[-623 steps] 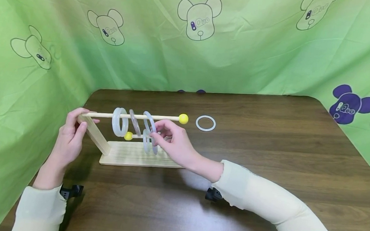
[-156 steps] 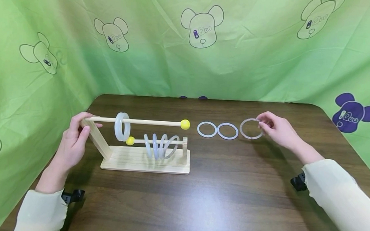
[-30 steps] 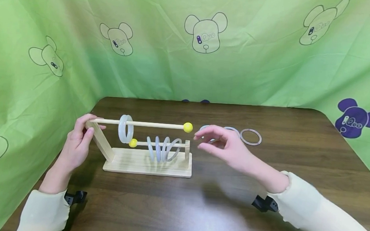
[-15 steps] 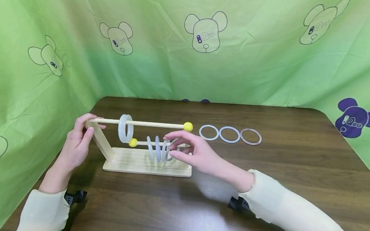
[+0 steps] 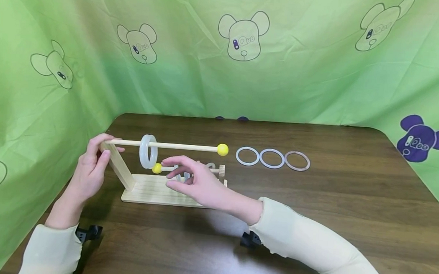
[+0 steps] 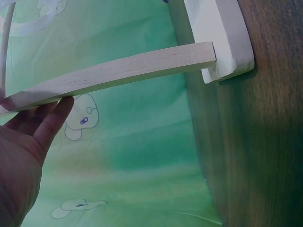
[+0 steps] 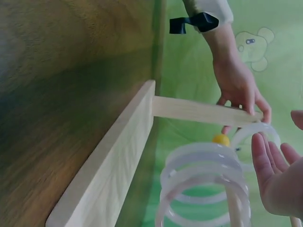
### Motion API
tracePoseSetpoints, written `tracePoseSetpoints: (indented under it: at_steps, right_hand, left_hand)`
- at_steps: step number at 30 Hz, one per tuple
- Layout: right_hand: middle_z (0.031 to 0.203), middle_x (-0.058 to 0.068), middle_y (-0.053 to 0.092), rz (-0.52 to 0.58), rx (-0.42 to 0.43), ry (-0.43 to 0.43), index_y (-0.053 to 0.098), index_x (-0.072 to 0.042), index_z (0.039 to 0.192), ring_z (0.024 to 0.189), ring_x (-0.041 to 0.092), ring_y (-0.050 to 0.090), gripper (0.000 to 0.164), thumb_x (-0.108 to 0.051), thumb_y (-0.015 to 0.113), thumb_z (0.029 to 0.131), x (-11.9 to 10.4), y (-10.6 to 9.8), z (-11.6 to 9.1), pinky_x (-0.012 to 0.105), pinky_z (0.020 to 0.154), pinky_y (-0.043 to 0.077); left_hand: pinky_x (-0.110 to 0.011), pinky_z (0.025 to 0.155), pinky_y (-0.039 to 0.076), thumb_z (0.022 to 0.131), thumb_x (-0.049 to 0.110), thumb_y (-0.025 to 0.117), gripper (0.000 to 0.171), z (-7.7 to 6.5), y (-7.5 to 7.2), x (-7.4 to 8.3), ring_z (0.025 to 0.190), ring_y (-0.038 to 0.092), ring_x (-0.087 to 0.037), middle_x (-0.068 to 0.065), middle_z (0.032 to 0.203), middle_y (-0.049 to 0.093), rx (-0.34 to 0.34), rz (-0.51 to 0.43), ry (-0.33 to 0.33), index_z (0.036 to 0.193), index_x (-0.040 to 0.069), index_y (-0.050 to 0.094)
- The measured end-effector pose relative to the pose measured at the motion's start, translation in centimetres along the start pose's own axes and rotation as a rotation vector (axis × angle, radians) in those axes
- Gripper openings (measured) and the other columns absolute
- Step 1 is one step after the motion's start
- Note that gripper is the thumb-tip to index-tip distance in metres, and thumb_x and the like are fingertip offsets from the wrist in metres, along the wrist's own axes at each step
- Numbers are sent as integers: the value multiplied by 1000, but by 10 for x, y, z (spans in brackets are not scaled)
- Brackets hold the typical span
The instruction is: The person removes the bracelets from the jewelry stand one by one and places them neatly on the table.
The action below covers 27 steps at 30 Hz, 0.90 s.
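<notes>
The left hand (image 5: 89, 169) pinches the top of a wooden post (image 5: 119, 168) between thumb and fingers. The right hand (image 5: 197, 184) holds nothing; its thumb and fingers are slightly bent, with a gap between them.

From the left hand's grip, the upper rod (image 5: 188, 147) runs rightward, above the right hand, to a yellow ball (image 5: 222, 149). The two pale rings (image 5: 143, 151) hang close together on it, between the hands. The lower rod (image 5: 167, 168) passes behind the right hand, which partly hides the lower rings (image 7: 206, 171) around it. The wooden base (image 5: 148, 191) lies below and right of the left hand. Beyond the right hand, to its right, three flat rings (image 5: 271, 168) lie in a touching row on the table (image 5: 336, 194).
</notes>
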State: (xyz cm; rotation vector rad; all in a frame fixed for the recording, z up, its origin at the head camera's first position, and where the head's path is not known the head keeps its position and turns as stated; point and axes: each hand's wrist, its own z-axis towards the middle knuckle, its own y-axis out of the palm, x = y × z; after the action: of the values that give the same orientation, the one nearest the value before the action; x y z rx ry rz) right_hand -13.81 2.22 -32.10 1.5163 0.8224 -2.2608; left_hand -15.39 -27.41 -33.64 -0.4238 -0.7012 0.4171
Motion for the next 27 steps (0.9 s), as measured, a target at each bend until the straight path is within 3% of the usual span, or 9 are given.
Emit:
tracePoseSetpoints:
  at_steps: [11,14,27]
  right_hand:
    - [129,5,58,98,76,14,53,-6,131,99,10,62,43,-3,67,90,1,23,19,31,79,52]
    - [128,5,58,98,90,9,54,-5,129,97,9,63,41,-2,67,90,1,29,24,34,81,52]
    - [119,9,61,55,146,26,58,-3,120,89,8,63,32,-3,68,89,1,46,32,22,73,51]
  left_hand:
    - [-16,87,38,95,-14,39,35,0,0,-2,103,57,-1,-23,98,65,6,3,3,129,-5,41]
    - [-15,88,38,95,-14,39,35,0,0,-2,104,57,-1,-22,98,65,4,13,1,129,-5,41]
    - [-16,87,37,96,-12,39,35,-1,0,-1,103,57,-2,-21,98,66,3,29,-10,130,-3,41]
